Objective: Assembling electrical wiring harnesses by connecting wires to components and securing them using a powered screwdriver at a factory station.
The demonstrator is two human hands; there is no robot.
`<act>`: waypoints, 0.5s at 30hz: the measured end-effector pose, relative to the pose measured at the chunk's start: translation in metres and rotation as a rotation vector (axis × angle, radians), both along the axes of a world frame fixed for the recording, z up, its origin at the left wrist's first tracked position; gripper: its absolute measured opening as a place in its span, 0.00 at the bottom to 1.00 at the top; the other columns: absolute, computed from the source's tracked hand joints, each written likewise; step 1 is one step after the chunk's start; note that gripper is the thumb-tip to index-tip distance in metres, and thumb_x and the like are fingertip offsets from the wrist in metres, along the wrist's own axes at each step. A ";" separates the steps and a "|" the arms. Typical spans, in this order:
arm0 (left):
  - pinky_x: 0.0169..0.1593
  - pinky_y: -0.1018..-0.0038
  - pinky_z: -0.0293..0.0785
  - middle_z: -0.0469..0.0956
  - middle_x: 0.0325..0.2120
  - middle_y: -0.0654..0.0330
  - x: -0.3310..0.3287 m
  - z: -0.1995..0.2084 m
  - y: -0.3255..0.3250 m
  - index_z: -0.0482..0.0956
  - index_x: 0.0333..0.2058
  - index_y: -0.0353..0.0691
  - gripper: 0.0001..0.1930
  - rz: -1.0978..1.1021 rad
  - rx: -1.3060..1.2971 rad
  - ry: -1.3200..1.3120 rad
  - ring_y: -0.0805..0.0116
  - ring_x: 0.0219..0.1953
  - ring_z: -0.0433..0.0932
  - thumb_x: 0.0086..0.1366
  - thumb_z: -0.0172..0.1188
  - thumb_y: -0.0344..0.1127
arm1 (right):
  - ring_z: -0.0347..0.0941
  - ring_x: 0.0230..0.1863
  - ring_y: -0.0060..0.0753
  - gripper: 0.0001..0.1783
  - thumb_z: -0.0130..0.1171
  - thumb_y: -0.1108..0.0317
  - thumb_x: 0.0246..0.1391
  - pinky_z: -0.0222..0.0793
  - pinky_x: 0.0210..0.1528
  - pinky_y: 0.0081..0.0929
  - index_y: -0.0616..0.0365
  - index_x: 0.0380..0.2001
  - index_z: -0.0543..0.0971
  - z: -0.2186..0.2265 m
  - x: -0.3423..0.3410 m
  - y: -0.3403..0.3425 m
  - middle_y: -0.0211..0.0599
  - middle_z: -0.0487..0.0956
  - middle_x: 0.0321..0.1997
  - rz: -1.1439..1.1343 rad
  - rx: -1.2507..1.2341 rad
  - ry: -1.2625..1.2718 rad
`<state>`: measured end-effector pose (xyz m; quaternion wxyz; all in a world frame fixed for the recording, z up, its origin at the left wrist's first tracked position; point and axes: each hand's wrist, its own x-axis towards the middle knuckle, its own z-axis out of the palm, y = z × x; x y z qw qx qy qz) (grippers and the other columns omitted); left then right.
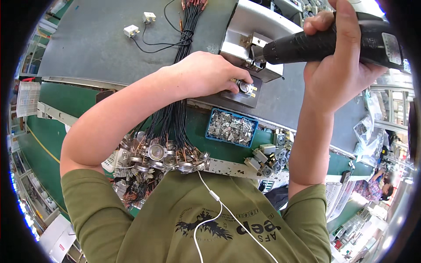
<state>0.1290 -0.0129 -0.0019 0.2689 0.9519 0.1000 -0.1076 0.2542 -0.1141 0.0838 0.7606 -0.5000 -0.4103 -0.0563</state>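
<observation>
My left hand (214, 75) reaches across the bench, thumb and fingers closed on a small thermostat-like part (245, 87) with a round metal top and brass terminals. That part sits on a dark metal block (249, 99). Raised at the right, my right hand (335, 65) is wrapped round a black electric screwdriver (302, 47). Its narrow end points left at a metal fixture (258, 41) with a white piece in it, just beyond the block. Whether the tip touches the fixture, I cannot tell.
A blue tray (231, 127) of small metal pieces lies near me. White switch-like parts (268, 158) are heaped to its right. A bundle of black wires (177, 118) with round metal discs (156, 152) hangs over the near edge. Two white connectors (131, 30) lie far left.
</observation>
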 end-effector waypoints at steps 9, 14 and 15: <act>0.51 0.59 0.79 0.85 0.44 0.57 0.000 -0.001 0.000 0.79 0.58 0.65 0.20 -0.009 0.013 -0.001 0.53 0.48 0.84 0.69 0.61 0.48 | 0.73 0.19 0.25 0.11 0.66 0.73 0.62 0.70 0.22 0.22 0.63 0.42 0.74 -0.008 0.005 0.006 0.36 0.77 0.24 0.037 0.001 -0.106; 0.51 0.59 0.79 0.85 0.43 0.56 0.000 -0.003 0.000 0.80 0.58 0.65 0.19 -0.008 0.014 0.005 0.53 0.47 0.84 0.68 0.62 0.49 | 0.74 0.19 0.25 0.10 0.66 0.75 0.62 0.70 0.23 0.21 0.63 0.42 0.74 -0.004 0.000 0.003 0.36 0.79 0.25 -0.009 -0.129 -0.155; 0.51 0.59 0.80 0.85 0.43 0.56 0.000 -0.003 0.000 0.80 0.58 0.65 0.19 -0.008 0.018 -0.002 0.53 0.47 0.84 0.68 0.62 0.48 | 0.74 0.19 0.25 0.10 0.66 0.75 0.62 0.70 0.23 0.21 0.63 0.42 0.74 -0.003 0.000 0.003 0.36 0.79 0.25 -0.010 -0.130 -0.155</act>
